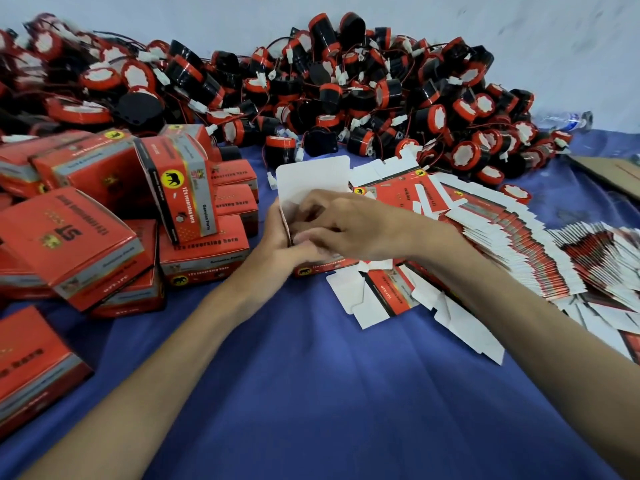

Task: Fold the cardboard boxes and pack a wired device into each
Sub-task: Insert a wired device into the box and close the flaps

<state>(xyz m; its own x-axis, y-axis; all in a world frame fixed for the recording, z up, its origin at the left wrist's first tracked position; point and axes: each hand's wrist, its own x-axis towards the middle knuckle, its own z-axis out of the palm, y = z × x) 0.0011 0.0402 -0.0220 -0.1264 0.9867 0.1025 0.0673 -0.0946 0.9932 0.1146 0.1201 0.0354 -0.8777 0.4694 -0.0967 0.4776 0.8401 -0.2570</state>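
Half-folded box (311, 178) sits mid-cloth, lid flap up. Left hand (280, 237) grips its side, right hand (349, 223) has fingers curled on the inner flaps. Risk: flaps tuck crooked or crease, or it skids on the loose flat boxes (381, 289) underneath.

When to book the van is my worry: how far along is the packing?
Done: a heap of closed red boxes at left. In hand: the left hand and right hand hold one half-folded box, its white flap up. Left: a big pile of loose wired devices at the back and stacks of flat blanks at right. Much remains.
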